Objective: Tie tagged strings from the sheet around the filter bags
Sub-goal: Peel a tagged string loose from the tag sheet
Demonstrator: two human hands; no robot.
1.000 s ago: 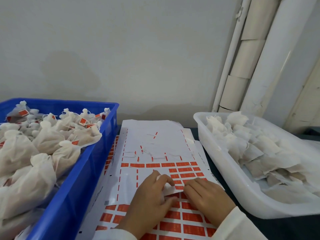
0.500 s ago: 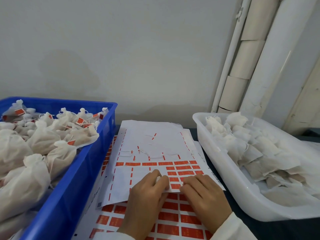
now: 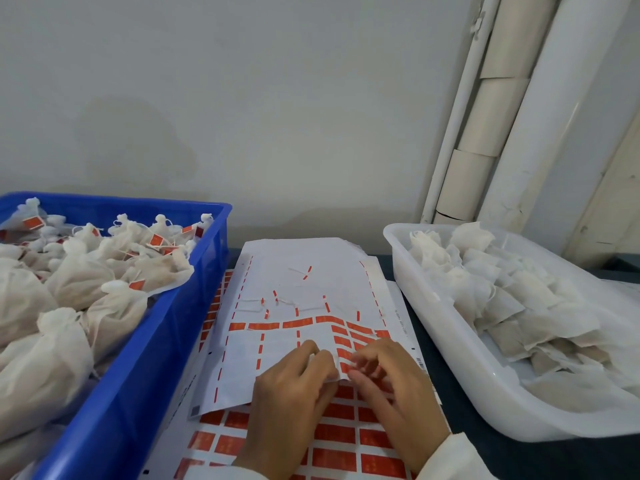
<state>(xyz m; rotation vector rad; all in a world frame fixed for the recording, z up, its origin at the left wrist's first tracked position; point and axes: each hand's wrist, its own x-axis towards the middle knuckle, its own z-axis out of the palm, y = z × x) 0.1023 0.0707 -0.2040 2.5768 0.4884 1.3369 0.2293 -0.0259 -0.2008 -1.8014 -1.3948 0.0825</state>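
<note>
Many tied bags [image 3: 86, 282] fill the blue crate [image 3: 145, 375] left of the hands; untied filter bags [image 3: 502, 299] wait rightward. Left hand [image 3: 287, 403] and right hand [image 3: 391, 393] pinch tags on the sheet [image 3: 294, 282].

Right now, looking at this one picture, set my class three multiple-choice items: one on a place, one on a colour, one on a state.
1. Where do the tied bags with tags lie?
A. in the blue bin
B. in the white tub
C. on the sheet

2. What colour are the tags on the top sheet?
A. green
B. orange-red
C. black

3. What are both hands doing?
A. resting in the tub
B. lifting a bag
C. working at the sheet's near edge

Key:
1 A: knotted bags with tags fill the blue bin, while the white tub holds flat ones.
2 B: the printed tags are orange-red.
3 C: the left hand and right hand meet at the sheet's edge.
</note>
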